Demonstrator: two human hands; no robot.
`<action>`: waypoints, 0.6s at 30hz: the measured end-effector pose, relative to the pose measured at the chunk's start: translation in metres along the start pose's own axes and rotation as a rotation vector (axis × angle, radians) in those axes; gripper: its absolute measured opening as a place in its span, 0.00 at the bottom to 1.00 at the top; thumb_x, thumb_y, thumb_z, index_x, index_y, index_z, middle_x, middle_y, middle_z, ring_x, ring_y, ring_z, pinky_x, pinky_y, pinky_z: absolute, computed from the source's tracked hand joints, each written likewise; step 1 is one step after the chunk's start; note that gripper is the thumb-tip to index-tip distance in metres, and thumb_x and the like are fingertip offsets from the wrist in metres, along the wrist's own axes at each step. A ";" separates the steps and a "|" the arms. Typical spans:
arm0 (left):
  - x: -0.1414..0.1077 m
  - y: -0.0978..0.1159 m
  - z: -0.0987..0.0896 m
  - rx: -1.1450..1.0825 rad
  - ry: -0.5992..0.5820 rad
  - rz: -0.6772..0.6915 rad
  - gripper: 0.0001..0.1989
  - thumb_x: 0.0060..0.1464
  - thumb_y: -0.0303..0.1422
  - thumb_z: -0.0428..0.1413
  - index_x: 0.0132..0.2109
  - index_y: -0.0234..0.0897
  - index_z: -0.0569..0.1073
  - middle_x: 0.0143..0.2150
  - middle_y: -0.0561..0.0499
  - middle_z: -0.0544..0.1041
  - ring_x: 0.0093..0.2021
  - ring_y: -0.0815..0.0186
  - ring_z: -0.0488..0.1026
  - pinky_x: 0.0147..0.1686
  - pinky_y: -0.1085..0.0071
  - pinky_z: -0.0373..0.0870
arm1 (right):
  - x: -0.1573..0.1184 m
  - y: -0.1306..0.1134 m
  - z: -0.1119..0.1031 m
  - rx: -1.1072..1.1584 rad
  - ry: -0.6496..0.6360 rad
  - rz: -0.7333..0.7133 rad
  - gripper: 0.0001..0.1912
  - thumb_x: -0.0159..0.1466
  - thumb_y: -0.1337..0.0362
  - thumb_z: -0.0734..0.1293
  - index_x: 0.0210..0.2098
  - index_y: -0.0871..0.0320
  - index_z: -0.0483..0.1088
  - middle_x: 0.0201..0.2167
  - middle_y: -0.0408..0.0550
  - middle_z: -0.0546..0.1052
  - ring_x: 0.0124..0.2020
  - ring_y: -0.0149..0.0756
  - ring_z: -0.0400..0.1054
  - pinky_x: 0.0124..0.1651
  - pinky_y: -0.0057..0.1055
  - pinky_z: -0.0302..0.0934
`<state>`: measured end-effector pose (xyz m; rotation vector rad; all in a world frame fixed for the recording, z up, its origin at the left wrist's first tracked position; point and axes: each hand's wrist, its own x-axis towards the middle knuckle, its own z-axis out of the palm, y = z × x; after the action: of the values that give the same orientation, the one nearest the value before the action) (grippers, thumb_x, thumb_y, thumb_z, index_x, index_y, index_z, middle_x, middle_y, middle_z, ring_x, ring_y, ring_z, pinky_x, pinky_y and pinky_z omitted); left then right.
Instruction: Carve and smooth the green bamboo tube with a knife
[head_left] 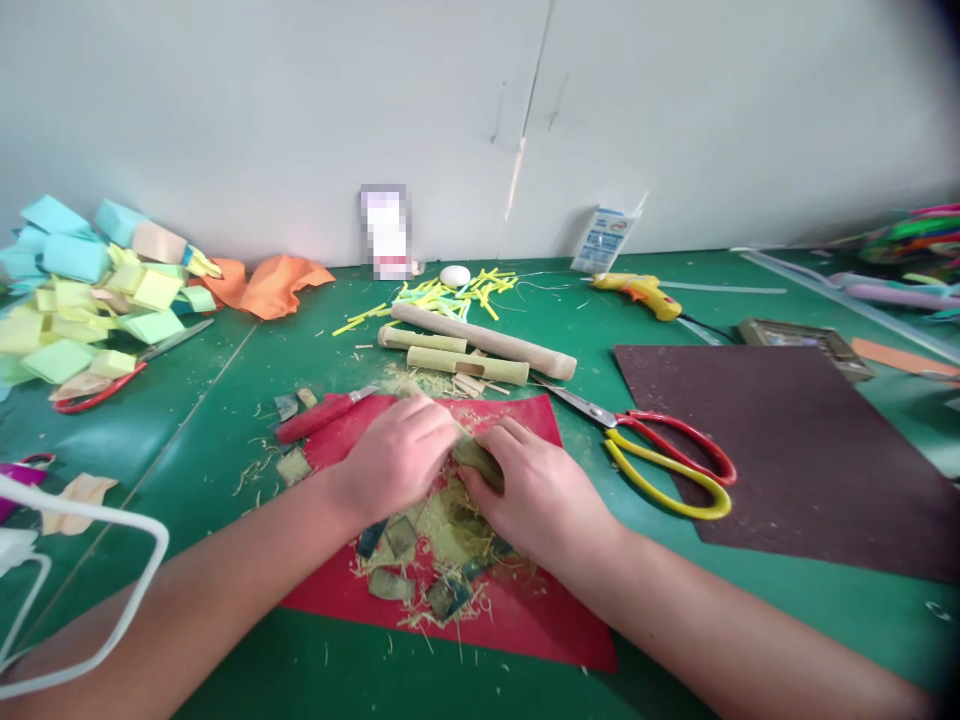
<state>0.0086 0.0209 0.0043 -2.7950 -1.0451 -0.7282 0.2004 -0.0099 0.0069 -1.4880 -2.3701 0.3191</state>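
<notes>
My right hand point(525, 480) is wrapped round a short greenish bamboo piece point(478, 460) above a red sheet point(555, 620). Against the far-left end of that piece, my left hand point(405, 445) is closed; what its fingers hold is hidden. Shavings and several small dark scraps point(391, 585) lie on the red sheet below both hands. Just beyond the hands rest two short bamboo tubes, one with a cut slot point(495, 370), and a longer tube point(480, 338). A red-handled knife point(319, 415) lies left of my left hand.
Red-and-yellow scissors point(667, 455) lie at right, partly on a dark brown sheet point(810, 460). Farther back are yellow strips point(457, 295) and a yellow glue gun point(637, 293). Folded paper pieces point(90, 290) crowd the left; a white wire frame point(154, 570) stands near the left arm.
</notes>
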 end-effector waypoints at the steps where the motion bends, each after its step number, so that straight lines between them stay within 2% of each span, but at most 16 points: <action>1: 0.000 0.000 0.000 -0.003 0.011 -0.002 0.13 0.62 0.26 0.44 0.36 0.34 0.73 0.34 0.46 0.73 0.37 0.63 0.66 0.40 0.65 0.65 | 0.000 0.000 0.000 0.002 0.001 0.003 0.05 0.60 0.62 0.63 0.31 0.58 0.65 0.32 0.46 0.70 0.31 0.34 0.66 0.31 0.30 0.54; 4: 0.000 0.000 0.001 0.021 0.070 -0.040 0.13 0.62 0.26 0.44 0.36 0.34 0.73 0.35 0.46 0.73 0.39 0.62 0.66 0.42 0.63 0.65 | 0.000 -0.001 0.000 -0.001 0.002 0.002 0.06 0.61 0.61 0.62 0.32 0.58 0.66 0.33 0.46 0.71 0.32 0.34 0.66 0.32 0.30 0.54; 8: -0.001 0.002 0.001 -0.017 0.020 -0.007 0.12 0.61 0.26 0.46 0.36 0.34 0.73 0.35 0.46 0.74 0.38 0.62 0.66 0.41 0.65 0.66 | 0.000 -0.001 -0.001 -0.003 -0.006 0.003 0.06 0.60 0.62 0.62 0.32 0.58 0.66 0.32 0.46 0.70 0.32 0.34 0.66 0.31 0.30 0.54; 10: -0.003 -0.003 0.001 -0.006 0.028 -0.007 0.11 0.61 0.26 0.46 0.37 0.34 0.74 0.35 0.46 0.74 0.39 0.62 0.67 0.41 0.65 0.66 | 0.000 0.000 -0.001 0.010 -0.006 0.007 0.06 0.61 0.62 0.62 0.32 0.58 0.66 0.33 0.46 0.71 0.32 0.34 0.66 0.32 0.29 0.55; 15: -0.007 -0.026 0.002 0.045 0.131 -0.099 0.09 0.61 0.27 0.48 0.39 0.34 0.74 0.38 0.46 0.75 0.41 0.63 0.69 0.45 0.63 0.67 | 0.001 0.002 -0.002 0.033 -0.005 0.009 0.07 0.62 0.61 0.61 0.32 0.58 0.66 0.33 0.47 0.71 0.32 0.33 0.66 0.33 0.28 0.55; 18: -0.007 -0.028 0.002 0.006 0.144 -0.119 0.08 0.60 0.27 0.50 0.41 0.36 0.74 0.39 0.47 0.76 0.43 0.63 0.70 0.46 0.63 0.68 | 0.001 0.002 -0.002 0.021 0.001 0.006 0.08 0.62 0.60 0.60 0.31 0.58 0.66 0.31 0.46 0.71 0.30 0.33 0.65 0.31 0.28 0.54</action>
<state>-0.0130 0.0387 -0.0039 -2.6464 -1.1916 -0.9221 0.2023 -0.0080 0.0077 -1.4859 -2.3551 0.3430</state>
